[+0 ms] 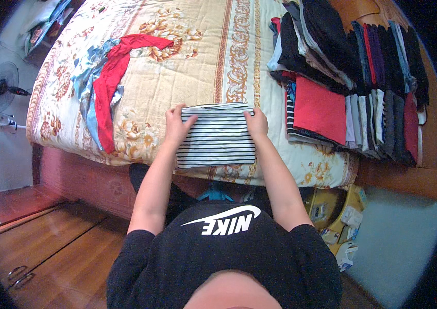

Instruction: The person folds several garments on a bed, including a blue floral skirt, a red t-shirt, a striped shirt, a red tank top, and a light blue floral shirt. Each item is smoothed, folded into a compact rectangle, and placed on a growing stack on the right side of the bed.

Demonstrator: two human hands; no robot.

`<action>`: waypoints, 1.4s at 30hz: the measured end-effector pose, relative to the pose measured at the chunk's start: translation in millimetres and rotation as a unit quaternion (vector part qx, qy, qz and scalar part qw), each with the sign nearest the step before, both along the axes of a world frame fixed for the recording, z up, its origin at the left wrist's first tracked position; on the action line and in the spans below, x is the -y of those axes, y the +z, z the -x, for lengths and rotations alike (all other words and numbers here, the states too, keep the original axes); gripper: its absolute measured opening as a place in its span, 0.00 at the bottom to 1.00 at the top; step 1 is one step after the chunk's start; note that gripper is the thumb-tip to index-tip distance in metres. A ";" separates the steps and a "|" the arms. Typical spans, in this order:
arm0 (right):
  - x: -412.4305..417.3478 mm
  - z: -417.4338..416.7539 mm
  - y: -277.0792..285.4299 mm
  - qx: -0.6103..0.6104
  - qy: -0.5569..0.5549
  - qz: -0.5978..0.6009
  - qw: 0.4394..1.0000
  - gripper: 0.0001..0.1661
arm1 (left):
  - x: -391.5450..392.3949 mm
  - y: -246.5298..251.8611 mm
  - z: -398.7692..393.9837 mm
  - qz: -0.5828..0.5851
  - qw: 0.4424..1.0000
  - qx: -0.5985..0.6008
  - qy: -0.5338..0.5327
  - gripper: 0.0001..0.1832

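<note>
A white garment with black stripes (216,139), folded into a rough rectangle, lies at the near edge of the bed before me. My left hand (179,125) grips its upper left corner, thumb on top and fingers at the far side. At the upper right corner my right hand (256,123) holds the cloth the same way. Further left on the bed, a red garment (112,83) lies crumpled over a light blue patterned one (89,87). Folded clothes are stacked at the right, among them a red folded piece (320,110) and dark garments (328,42).
A floral quilt (187,85) covers the bed. Rows of upright folded clothes (384,119) stand on a wooden surface (392,179) at the right. A fan (3,88) is at the left. Below right is a yellow shelf (328,204) with small items.
</note>
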State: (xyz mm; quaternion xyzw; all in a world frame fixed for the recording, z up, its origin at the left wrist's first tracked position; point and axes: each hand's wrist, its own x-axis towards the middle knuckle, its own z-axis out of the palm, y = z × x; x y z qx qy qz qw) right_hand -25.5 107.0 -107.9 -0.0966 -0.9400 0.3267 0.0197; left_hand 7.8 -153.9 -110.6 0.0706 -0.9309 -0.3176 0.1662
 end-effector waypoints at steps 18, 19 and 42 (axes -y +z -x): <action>-2.8 74.6 35.9 0.227 0.297 0.236 0.897 0.31 | 54.4 56.9 57.8 -0.187 0.889 0.355 -0.221 0.23; -9.4 79.6 54.7 0.232 0.338 0.235 0.881 0.29 | 48.3 88.4 57.1 -0.159 0.907 0.297 -0.252 0.24; -12.8 -105.9 11.0 -0.219 0.195 -0.074 0.953 0.21 | -8.6 18.2 -90.6 0.160 0.966 -0.098 -0.178 0.26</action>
